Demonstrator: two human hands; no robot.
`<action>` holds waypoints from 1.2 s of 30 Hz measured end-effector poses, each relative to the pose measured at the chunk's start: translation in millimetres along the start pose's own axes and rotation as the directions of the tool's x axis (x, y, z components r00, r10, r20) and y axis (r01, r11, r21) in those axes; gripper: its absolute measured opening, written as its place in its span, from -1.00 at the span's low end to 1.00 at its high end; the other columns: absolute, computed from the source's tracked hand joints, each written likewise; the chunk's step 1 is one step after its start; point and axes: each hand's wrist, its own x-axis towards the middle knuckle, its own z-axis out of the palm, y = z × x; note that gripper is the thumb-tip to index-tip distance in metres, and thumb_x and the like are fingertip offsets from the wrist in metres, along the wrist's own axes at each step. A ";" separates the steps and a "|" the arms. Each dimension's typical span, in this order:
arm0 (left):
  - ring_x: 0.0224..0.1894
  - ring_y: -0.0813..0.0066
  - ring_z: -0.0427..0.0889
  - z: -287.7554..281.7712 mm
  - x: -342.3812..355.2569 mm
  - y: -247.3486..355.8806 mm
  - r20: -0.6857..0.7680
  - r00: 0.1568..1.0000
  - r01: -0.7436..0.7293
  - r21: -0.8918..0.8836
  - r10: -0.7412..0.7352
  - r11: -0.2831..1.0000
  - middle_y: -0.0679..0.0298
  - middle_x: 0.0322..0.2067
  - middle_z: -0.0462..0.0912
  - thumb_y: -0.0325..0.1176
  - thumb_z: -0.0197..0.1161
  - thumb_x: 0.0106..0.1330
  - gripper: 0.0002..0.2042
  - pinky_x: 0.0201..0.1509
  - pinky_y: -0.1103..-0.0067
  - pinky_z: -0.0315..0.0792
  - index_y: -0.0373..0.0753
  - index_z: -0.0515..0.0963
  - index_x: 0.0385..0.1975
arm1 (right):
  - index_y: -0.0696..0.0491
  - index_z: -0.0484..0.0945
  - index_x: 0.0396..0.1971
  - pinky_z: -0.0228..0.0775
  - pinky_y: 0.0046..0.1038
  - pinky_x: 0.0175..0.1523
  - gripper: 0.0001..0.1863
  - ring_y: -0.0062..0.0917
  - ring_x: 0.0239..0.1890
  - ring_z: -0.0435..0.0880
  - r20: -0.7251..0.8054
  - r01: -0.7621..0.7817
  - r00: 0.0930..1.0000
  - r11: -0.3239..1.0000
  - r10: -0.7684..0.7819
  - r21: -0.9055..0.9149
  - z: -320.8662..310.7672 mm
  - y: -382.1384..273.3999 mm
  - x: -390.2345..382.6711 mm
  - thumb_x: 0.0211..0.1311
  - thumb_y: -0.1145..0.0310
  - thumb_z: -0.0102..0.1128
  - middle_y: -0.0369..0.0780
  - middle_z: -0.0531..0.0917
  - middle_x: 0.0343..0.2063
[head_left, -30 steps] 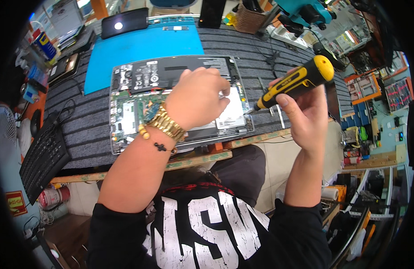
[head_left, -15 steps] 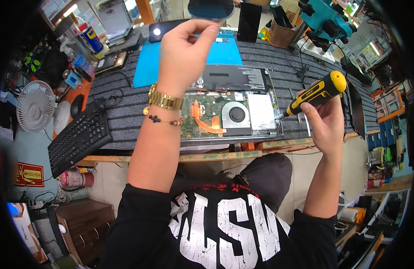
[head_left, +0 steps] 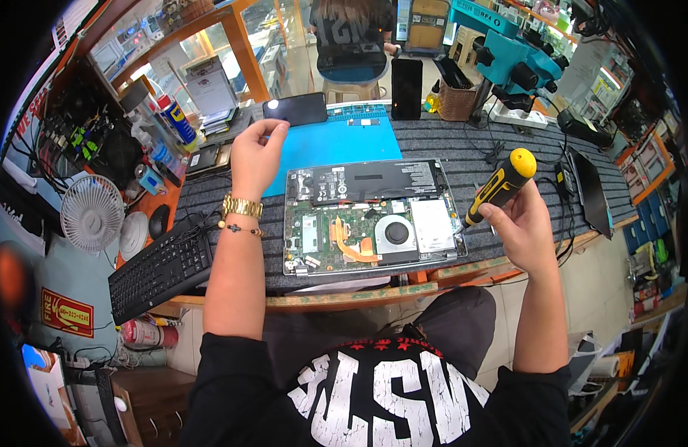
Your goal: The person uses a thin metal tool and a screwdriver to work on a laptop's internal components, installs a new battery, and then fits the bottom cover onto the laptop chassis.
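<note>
An opened laptop (head_left: pixel 325 255) lies on the dark striped mat, its battery (head_left: pixel 381 179), fan (head_left: pixel 396 234), copper heat pipe and circuit board bare. My right hand (head_left: pixel 519 231) is wrapped round a yellow and black screwdriver (head_left: pixel 500 188). The tool slants down to the left, its tip at the laptop's right edge, beside a white rectangular part (head_left: pixel 433 225). My left hand (head_left: pixel 256 153), with a gold watch on the wrist, is raised near the left side of the blue mat (head_left: pixel 329 145). Its thumb and forefinger are pinched together; anything between them is too small to make out.
A black keyboard (head_left: pixel 161 261) and a white fan (head_left: pixel 93 212) stand at left. Behind the laptop are a dark phone (head_left: pixel 298 109), an upright black phone (head_left: pixel 406 89) and a teal microscope (head_left: pixel 500 56). Cables run along the right. A person sits beyond the bench.
The view has tilted up, so the bench sits lower in it. My left hand has moved left, away from above the laptop's far side. The screwdriver stays at the laptop's right edge, held more upright.
</note>
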 end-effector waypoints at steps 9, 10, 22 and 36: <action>-0.45 0.47 0.66 -0.3 -15.8 -20.9 0.003 0.999 -0.048 0.180 0.049 0.982 0.20 -0.34 0.85 -0.24 0.44 0.49 -0.78 -0.28 0.45 0.56 -0.29 0.82 -0.16 | 0.21 0.41 0.40 0.71 -0.40 0.16 -0.41 -0.49 0.07 0.79 0.003 0.069 0.998 0.991 -0.070 0.114 -7.0 5.2 8.6 0.47 0.55 0.43 -0.16 0.75 0.02; -0.43 0.41 0.70 0.6 -17.9 -21.3 0.028 0.997 -0.076 0.221 0.071 0.972 0.16 -0.33 0.85 -0.25 0.43 0.48 -0.79 -0.25 0.42 0.59 -0.29 0.82 -0.17 | 0.20 0.40 0.42 0.72 -0.41 0.12 -0.42 -0.49 0.07 0.80 -0.021 0.044 0.999 0.989 -0.042 0.138 -15.9 3.5 9.1 0.49 0.52 0.42 -0.16 0.75 0.02; -0.21 -0.02 0.81 6.6 -23.9 -37.3 0.125 0.991 -0.074 0.224 0.047 0.972 0.00 -0.29 0.83 -0.25 0.43 0.43 -0.78 -0.08 0.24 0.67 -0.32 0.81 -0.26 | 0.16 0.75 0.10 0.70 -0.16 0.04 -0.41 -0.13 -0.16 0.88 -0.116 -0.364 0.848 0.408 0.517 -0.838 -30.1 34.1 91.4 0.16 0.09 0.56 0.07 0.83 -0.27; -0.28 -0.10 0.81 7.7 -25.5 -29.9 0.190 0.979 0.005 0.360 -0.078 0.933 -0.05 -0.37 0.83 -0.18 0.42 0.43 -0.73 -0.12 0.16 0.68 -0.30 0.83 -0.30 | 0.08 0.79 0.16 0.64 -0.13 0.26 -0.60 -0.03 0.09 0.81 0.284 0.242 0.959 0.574 -0.017 -0.782 145.0 99.9 248.5 0.42 0.23 0.40 0.08 0.83 -0.03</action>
